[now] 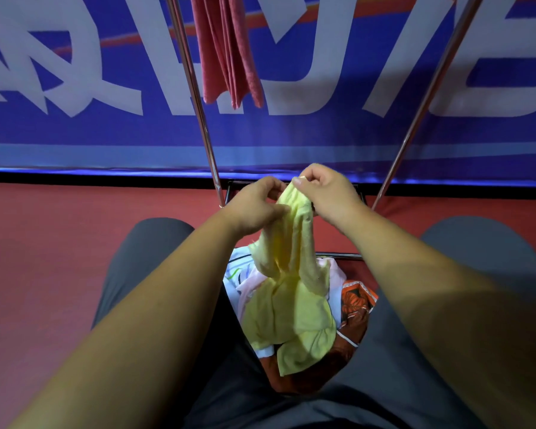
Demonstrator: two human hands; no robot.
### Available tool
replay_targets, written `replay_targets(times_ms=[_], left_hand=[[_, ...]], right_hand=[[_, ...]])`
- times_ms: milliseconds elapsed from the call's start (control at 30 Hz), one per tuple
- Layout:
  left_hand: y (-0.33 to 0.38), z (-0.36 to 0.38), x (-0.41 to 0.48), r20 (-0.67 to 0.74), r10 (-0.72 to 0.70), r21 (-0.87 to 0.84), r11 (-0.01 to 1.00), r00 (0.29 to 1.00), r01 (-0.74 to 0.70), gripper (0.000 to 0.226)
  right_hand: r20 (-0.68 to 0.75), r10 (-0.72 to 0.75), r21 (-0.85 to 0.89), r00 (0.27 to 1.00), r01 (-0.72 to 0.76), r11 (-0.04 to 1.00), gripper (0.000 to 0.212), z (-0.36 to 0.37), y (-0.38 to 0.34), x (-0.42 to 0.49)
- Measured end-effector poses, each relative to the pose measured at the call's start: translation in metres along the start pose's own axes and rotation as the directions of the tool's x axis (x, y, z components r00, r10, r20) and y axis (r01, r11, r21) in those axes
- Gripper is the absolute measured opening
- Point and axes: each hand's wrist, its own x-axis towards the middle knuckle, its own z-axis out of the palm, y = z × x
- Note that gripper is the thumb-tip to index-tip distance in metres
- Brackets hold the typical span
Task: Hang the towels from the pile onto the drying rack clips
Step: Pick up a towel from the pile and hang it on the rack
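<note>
While your right hand (325, 195) pinches the top edge of the yellow towel (291, 292) between thumb and forefinger, your left hand (254, 205) grips that edge just beside it, at 9 o'clock. The towel's long axis runs from 12 to 6, its lower end trailing onto the pile (355, 305) between your knees. At 12 o'clock a pink towel (226, 51) hangs between the rack legs (195, 88).
</note>
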Motion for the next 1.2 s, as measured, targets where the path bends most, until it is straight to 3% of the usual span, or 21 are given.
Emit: replay_targets(times_ms=[100, 267, 367, 467, 567, 633, 800, 900, 1000, 1100, 1200], left_hand=[[-0.003, 0.001, 0.004, 0.003, 0.033, 0.208, 0.978, 0.999, -0.033, 0.009], [-0.016, -0.003, 0.009, -0.019, -0.042, 0.388, 0.921, 0.999, 0.046, 0.029], [-0.026, -0.012, 0.013, -0.069, -0.091, 0.471, 0.875, 0.994, 0.112, 0.033], [-0.034, -0.020, 0.014, -0.128, -0.159, 0.461, 0.865, 0.979, 0.200, 0.030], [-0.043, -0.024, 0.015, -0.190, -0.240, 0.380, 0.876, 0.952, 0.297, 0.021], [-0.047, -0.026, 0.017, -0.234, -0.294, 0.324, 0.875, 0.927, 0.360, 0.022], [-0.041, -0.027, 0.013, -0.315, -0.391, 0.238, 0.849, 0.865, 0.471, 0.040], [-0.037, -0.022, 0.014, -0.285, -0.416, 0.090, 0.885, 0.863, 0.457, 0.042], [-0.040, -0.016, 0.020, -0.193, -0.448, -0.295, 0.875, 0.873, 0.384, 0.039], [-0.035, -0.009, 0.019, -0.072, -0.435, -0.481, 0.804, 0.898, 0.351, 0.027], [-0.024, 0.002, 0.015, 0.021, -0.428, -0.531, 0.761, 0.904, 0.373, 0.016]], right_hand=[[-0.202, -0.077, -0.121, 0.976, 0.053, 0.991, 0.023, -0.009, 0.000, 0.005], [-0.484, -0.054, -0.051, 0.873, 0.033, 0.998, 0.021, -0.030, 0.004, 0.018], [-0.622, 0.101, 0.052, 0.777, -0.088, 0.995, 0.021, -0.045, 0.012, 0.028], [-0.637, 0.302, 0.226, 0.709, -0.202, 0.953, 0.020, -0.056, 0.024, 0.035], [-0.592, 0.413, 0.297, 0.692, -0.289, 0.910, 0.025, -0.059, 0.030, 0.035], [-0.580, 0.424, 0.312, 0.696, -0.292, 0.904, 0.030, -0.058, 0.032, 0.035], [-0.592, 0.431, 0.391, 0.681, -0.225, 0.893, 0.019, -0.057, 0.029, 0.036], [-0.554, 0.441, 0.387, 0.706, -0.251, 0.887, 0.023, -0.058, 0.024, 0.036], [-0.481, 0.400, 0.324, 0.780, -0.265, 0.908, 0.021, -0.048, 0.025, 0.033], [-0.427, 0.216, 0.120, 0.878, -0.182, 0.976, 0.023, -0.029, 0.026, 0.028], [-0.291, 0.059, -0.118, 0.955, -0.097, 0.988, 0.018, -0.010, 0.021, 0.020]])
